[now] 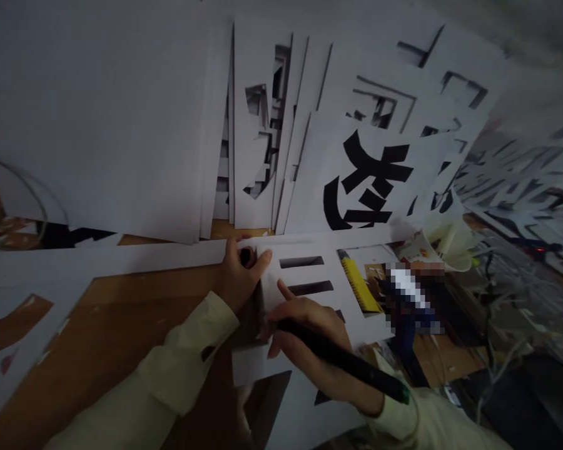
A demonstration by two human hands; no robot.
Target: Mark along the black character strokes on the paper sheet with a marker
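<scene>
The black pen, green at its rear end, is pinched in the right hand over the slotted white board. The board's left edge is touched by the thumb of the left hand; whether anything is pinched there cannot be told. Two narrow parallel slots are seen in the board, and one yellow spiral notebook is framed by a larger opening to their right. Behind, the brown surface is walled off by a large blank white panel and several upright cut-out boards. On one white sheet, a single large black character is shown, not surely legible. Clear plastic wrapping is heaped at right.
</scene>
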